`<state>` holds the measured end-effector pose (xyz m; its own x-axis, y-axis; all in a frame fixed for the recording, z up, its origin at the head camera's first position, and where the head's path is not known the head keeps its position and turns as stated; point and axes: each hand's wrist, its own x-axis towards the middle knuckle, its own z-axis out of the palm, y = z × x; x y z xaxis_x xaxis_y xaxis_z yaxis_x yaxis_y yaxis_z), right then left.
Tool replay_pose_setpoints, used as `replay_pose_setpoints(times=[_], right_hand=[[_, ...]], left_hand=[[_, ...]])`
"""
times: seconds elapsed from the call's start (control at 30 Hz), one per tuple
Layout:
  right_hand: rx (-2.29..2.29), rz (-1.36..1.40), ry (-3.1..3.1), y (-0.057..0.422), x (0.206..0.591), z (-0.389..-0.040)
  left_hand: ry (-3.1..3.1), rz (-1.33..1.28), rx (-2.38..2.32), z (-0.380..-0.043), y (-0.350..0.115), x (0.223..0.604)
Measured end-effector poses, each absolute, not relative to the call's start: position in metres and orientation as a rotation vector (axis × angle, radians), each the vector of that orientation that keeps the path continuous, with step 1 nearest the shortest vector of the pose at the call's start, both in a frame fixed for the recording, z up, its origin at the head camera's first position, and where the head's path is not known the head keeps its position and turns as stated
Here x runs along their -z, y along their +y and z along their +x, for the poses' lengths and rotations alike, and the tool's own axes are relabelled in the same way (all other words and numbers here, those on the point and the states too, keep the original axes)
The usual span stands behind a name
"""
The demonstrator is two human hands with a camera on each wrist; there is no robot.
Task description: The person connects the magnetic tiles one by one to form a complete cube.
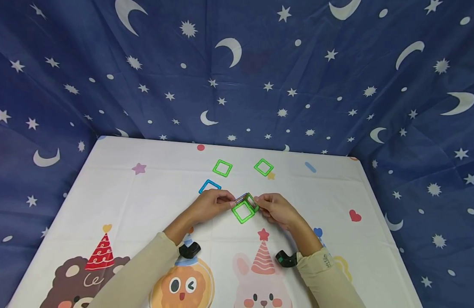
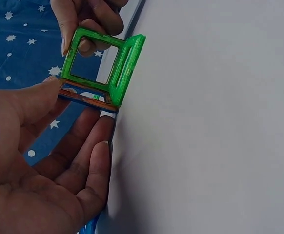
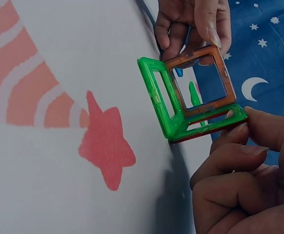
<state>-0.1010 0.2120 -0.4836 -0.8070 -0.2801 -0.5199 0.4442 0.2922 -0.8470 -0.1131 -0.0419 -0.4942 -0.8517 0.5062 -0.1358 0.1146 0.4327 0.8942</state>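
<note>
Three square magnetic tiles meet at a corner between the two hands. One green tile (image 1: 237, 216) faces up toward the head camera; whether it touches the table cannot be told. From its edges rise an orange tile (image 3: 223, 73) and a second green tile (image 2: 69, 63). My left hand (image 1: 213, 204) pinches the orange tile's edge between thumb and fingers. On the other side, my right hand (image 1: 278, 209) pinches the edge of the second green tile, its other fingers curled. Just behind the left hand lies a blue square tile (image 1: 203, 186), partly covered by that hand.
Two loose green tiles, one at the left (image 1: 220, 174) and one at the right (image 1: 259, 171), lie farther back on the white table (image 1: 163, 171). Cartoon animals and shapes are printed on the tabletop. A dark blue curtain (image 1: 252, 107) with moons and stars surrounds its back and sides.
</note>
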Motion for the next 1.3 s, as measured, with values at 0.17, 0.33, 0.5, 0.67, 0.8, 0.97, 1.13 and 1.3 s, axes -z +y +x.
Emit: replay_pose_setpoints(times=[0.17,0.33,0.5,0.67,0.8,0.97,1.13,1.3], right_hand=[[1.527,0.106,2.034,0.214,0.481,-0.1],[1.492,0.081,2.133,0.216,0.48,-0.099],[1.513,0.051,2.157,0.216,0.483,-0.1],[1.518,0.037,2.136,0.212,0.486,-0.103],[1.505,0.022,2.138,0.208,0.486,-0.105],[1.48,0.006,2.181,0.204,0.487,-0.109],[1.478,0.035,2.217,0.203,0.485,-0.111],[1.471,0.055,2.252,0.203,0.485,-0.112]], left_hand=[[2.293,0.532,-1.404,-0.113,-0.042,0.494],[2.297,0.551,-1.39,-0.114,-0.043,0.494],[2.319,0.548,-1.357,-0.114,-0.043,0.492],[2.335,0.471,-1.347,-0.114,-0.042,0.491],[2.337,0.429,-1.352,-0.113,-0.041,0.49],[2.311,0.426,-1.37,-0.113,-0.041,0.489],[2.302,0.423,-1.379,-0.113,-0.041,0.489],[2.29,0.408,-1.386,-0.113,-0.04,0.488]])
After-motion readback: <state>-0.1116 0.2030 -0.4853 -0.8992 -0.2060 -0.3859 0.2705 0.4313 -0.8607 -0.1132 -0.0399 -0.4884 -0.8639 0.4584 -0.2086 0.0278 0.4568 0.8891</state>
